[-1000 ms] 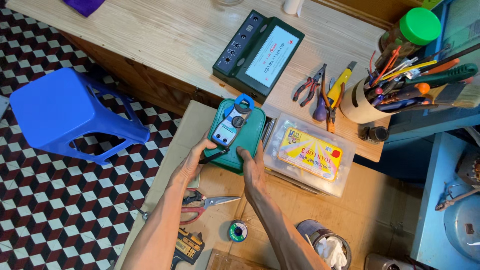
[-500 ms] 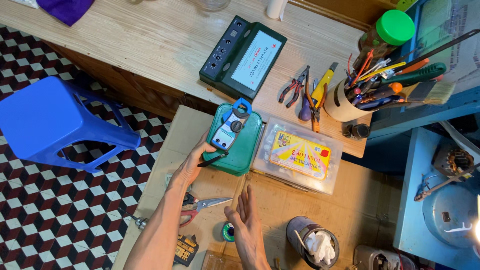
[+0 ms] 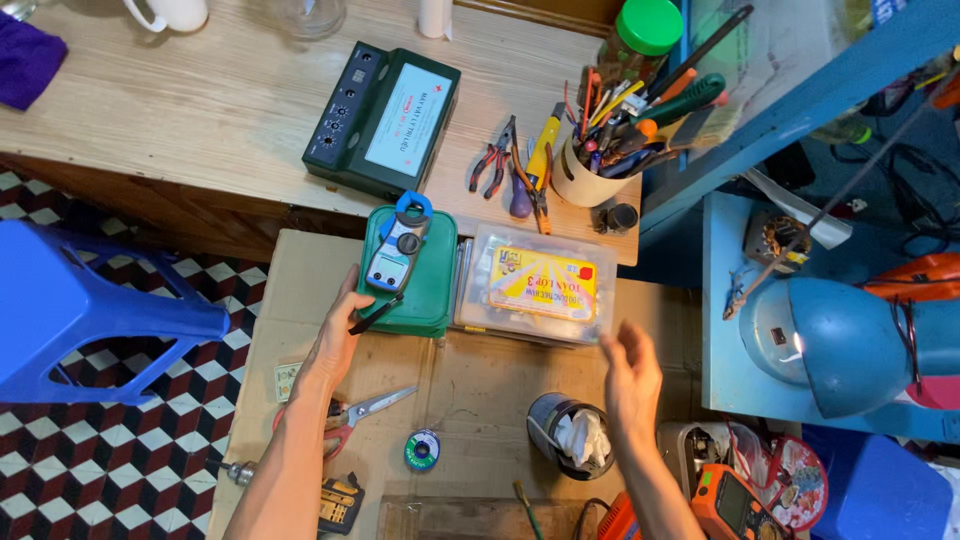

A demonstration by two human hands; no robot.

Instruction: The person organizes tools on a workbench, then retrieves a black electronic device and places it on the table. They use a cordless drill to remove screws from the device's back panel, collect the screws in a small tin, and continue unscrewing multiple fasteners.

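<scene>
My left hand [image 3: 338, 338] rests on the low wooden table [image 3: 480, 370] and grips the left edge of a green case [image 3: 432, 285]. A blue-grey clamp meter [image 3: 396, 244] lies on top of that case, and a black probe lead [image 3: 375, 314] crosses my fingers. My right hand [image 3: 630, 382] hovers open above the table, fingers spread, just below a clear plastic box [image 3: 535, 285] with a yellow label. It holds nothing. A small tin [image 3: 570, 432] with white cloth stands to its left.
Scissors [image 3: 365, 412] and a green solder spool [image 3: 422, 450] lie near my left arm. A dark green meter box [image 3: 385, 118], pliers [image 3: 493, 160] and a cup of tools [image 3: 600, 160] sit on the upper bench. A blue stool [image 3: 70, 310] stands at left, a blue lamp [image 3: 850, 340] at right.
My right hand left the green case, drew back over the table, then swung right and now hovers open below the clear box. My left hand stays on the case.
</scene>
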